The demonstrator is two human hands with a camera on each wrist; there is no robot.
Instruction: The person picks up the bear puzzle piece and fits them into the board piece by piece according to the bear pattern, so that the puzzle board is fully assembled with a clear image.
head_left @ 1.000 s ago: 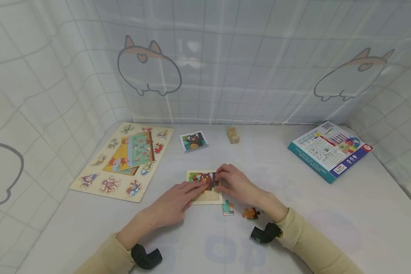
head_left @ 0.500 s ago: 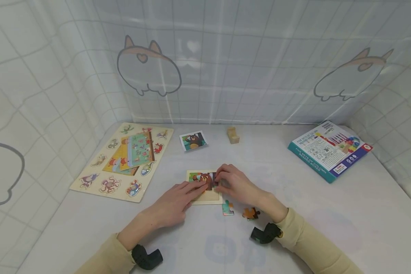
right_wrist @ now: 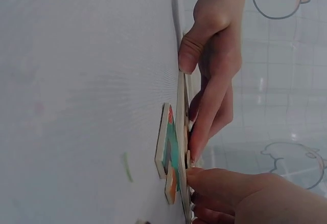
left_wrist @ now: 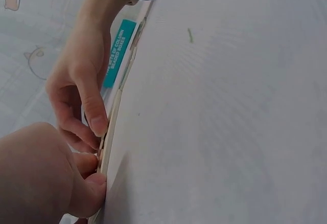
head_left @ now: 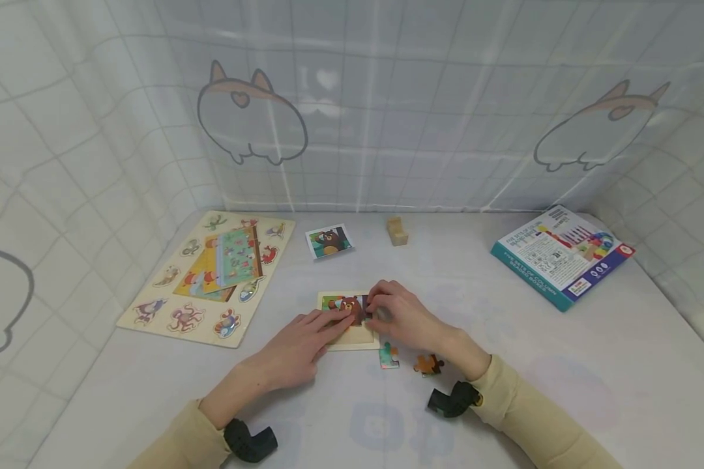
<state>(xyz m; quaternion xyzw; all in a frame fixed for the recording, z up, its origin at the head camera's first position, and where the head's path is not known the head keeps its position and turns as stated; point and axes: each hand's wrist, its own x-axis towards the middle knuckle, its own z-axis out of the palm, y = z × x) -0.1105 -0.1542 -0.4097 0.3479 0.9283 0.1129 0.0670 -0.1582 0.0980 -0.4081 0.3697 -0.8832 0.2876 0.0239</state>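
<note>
A small wooden puzzle tray (head_left: 354,346) lies flat, its upper part filled with bear-picture pieces and its lower part bare wood. My left hand (head_left: 293,348) rests on the tray from the left, fairly straight fingers pressing on the bear picture (head_left: 350,304); its thumb touches the tray's near edge in the right wrist view. At the tray's right side, my right hand (head_left: 407,316) pinches a dark puzzle piece (head_left: 367,303) between thumb and fingers, which partly hide it. Beside the tray lie a teal puzzle piece (head_left: 388,356) and an orange-and-brown puzzle piece (head_left: 428,365).
A bear picture card (head_left: 328,241) and a small wooden block (head_left: 397,231) lie behind the tray. Left stands a sea-animal board (head_left: 205,319) with puzzle pictures (head_left: 240,257) on top. A beaded-boxes box (head_left: 563,254) lies at the right. A patterned curtain (head_left: 352,130) closes the back.
The whole head view has shifted slightly. Both hands stay at the tray in nearly the same pose, and the loose pieces have not moved.
</note>
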